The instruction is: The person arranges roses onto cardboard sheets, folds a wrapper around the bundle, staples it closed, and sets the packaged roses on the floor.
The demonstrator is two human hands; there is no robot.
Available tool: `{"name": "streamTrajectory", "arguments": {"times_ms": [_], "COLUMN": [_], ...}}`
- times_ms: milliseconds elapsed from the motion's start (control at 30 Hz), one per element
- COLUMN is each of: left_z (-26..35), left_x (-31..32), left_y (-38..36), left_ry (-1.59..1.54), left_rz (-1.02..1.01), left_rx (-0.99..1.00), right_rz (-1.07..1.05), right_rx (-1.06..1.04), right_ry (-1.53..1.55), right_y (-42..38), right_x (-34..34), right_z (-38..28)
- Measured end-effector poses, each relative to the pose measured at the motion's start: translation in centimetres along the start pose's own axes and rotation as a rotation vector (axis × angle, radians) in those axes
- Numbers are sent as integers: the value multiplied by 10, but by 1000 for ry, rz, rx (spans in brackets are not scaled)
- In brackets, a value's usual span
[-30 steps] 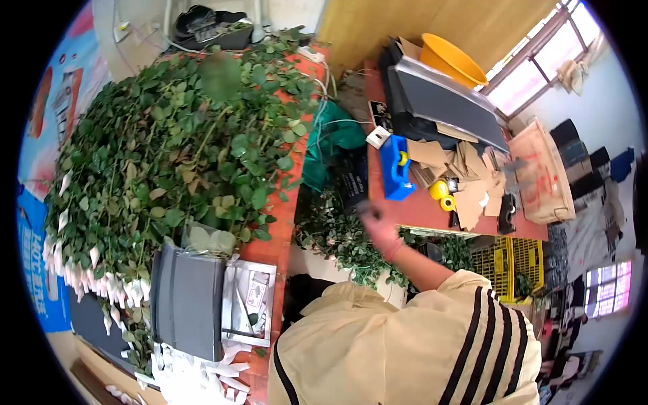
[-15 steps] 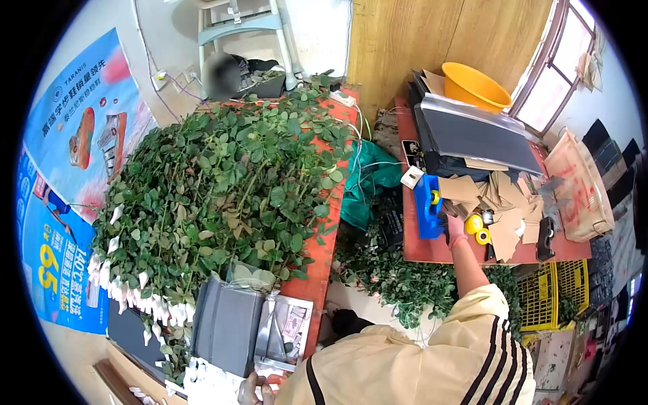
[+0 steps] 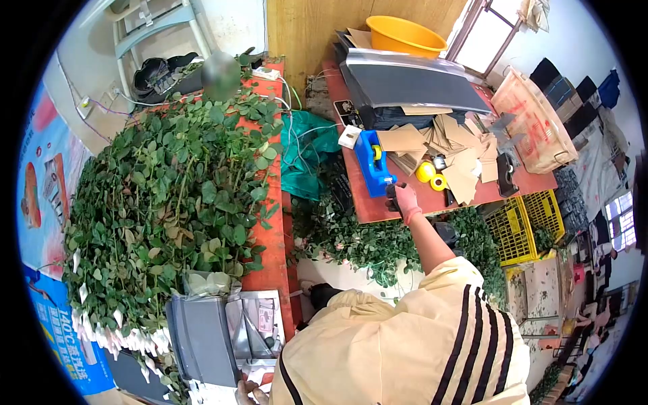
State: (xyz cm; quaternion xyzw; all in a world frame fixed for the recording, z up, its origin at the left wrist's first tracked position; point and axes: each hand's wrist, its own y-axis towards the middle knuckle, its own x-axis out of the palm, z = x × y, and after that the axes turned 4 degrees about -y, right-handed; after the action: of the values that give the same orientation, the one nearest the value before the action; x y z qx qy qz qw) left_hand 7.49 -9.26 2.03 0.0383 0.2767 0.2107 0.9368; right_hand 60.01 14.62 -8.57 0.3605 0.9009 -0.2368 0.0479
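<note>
At the bottom edge, my left hand (image 3: 251,393) has its fingers curled beside the lower corner of a dark grey wrapping sheet (image 3: 202,334); what they grip is hidden. My right hand (image 3: 405,204), in a pink glove with dark fingertips, reaches over the front edge of the right-hand table. Its fingers are pressed together just off the front end of a blue tape dispenser (image 3: 370,158), and anything thin between them is too small to make out. Long leafy rose stems (image 3: 162,182) with white-covered heads (image 3: 115,337) lie heaped on the left table.
Yellow tape rolls (image 3: 426,171), cardboard pieces (image 3: 449,138) and a black tape dispenser (image 3: 506,177) lie on the red right-hand table (image 3: 533,181). A yellow basin (image 3: 405,35) tops the dark sheets (image 3: 418,81). More foliage (image 3: 378,246) and yellow crates (image 3: 511,233) stand below.
My view has swung to the right. My right hand has drawn back a little from the blue tape dispenser, toward me. My left hand stays by the grey wrapping.
</note>
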Motion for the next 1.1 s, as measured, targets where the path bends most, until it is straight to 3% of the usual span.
{"name": "streamTrajectory", "arguments": {"times_ms": [100,167,200,233,267,300,333,367,467,533,600,667,700,733,800,833,900,933,1000,1067,1100], "left_z": [-11,-59,-49,-39,-15,-10,2,7,14,17,6,-7,-13,-17,-23,-22,-16,-11,-2,1,-6], "left_x": [2,0,-7,-16,-22,-36,-43,-48,-65,-59,-45,-29,-23,-22,-20,-19,-21,-22,-23,-19,-11], "left_y": [-3,-2,4,2,9,8,13,14,32,45,52,58,60,58,56,55,56,58,67,76,82], "left_ry": [18,-136,-34,87,112,161,202,199,338,420,506,542,587,578,558,555,557,569,600,640,646], "left_rz": [54,66,14,-5,-14,-36,28,160,232,217,165,134,62,81,88,111,106,86,13,-70,5], "left_rx": [-62,286,226,125,150,93,140,182,211,167,105,46,-1,-15,3,-1,-27,-43,-102,-139,-75], "right_rz": [-1,96,202,30,-147,52,-58,-343,-877,-1321,-1315,-1382,-1507,-1517,-1487,-1496,-1250,-1246,-1058,-1052,-1059], "right_rx": [-21,-421,-705,-577,-444,-732,-623,-917,-1592,-1712,-2248,-2572,-2527,-2549,-2468,-2482,-2607,-2609,-2740,-2591,-2539], "right_ry": [-148,-1332,-1813,-1890,-1945,-2082,-1891,-1664,-1214,-1255,-1021,-977,-1295,-1301,-1889,-1900,-1844,-1846,-1614,-1646,-1601], "right_y": [4,31,65,93,26,72,-17,-58,-201,-288,-340,-376,-404,-420,-437,-441,-444,-447,-451,-441,-438], "right_x": [-2,-13,-25,-34,-13,-14,37,66,162,220,270,328,345,361,384,386,389,391,395,405,407], "right_z": [-1,-6,-1,1,-71,-52,-123,-153,-179,-182,-154,-128,-130,-126,-113,-108,-107,-108,-114,-110,-111]}}
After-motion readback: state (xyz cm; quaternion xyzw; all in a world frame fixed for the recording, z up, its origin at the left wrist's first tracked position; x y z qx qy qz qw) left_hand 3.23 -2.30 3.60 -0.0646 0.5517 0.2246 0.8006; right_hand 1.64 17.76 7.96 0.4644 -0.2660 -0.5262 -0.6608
